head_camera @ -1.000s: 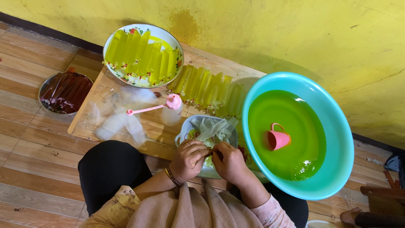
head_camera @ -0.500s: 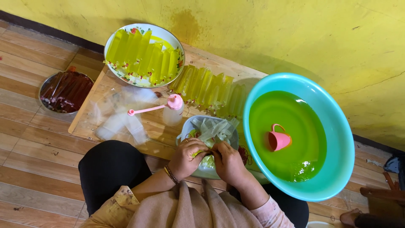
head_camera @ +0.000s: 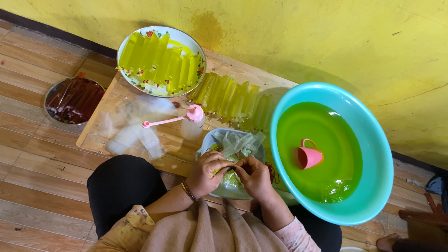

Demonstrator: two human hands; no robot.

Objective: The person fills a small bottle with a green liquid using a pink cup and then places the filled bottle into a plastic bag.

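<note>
Hands pinched together over small bowl point(head_camera: 208, 142): left hand point(head_camera: 208, 171) and right hand point(head_camera: 254, 176) both clamped on limp, translucent green-filled plastic pouch point(head_camera: 229, 167), slim and crinkled.

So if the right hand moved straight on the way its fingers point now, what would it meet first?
The right hand points leftward, toward the left hand. It would meet that hand's fingers almost at once, since both pinch the same small plastic bag over the pale bowl. Depth between them is unclear.
</note>
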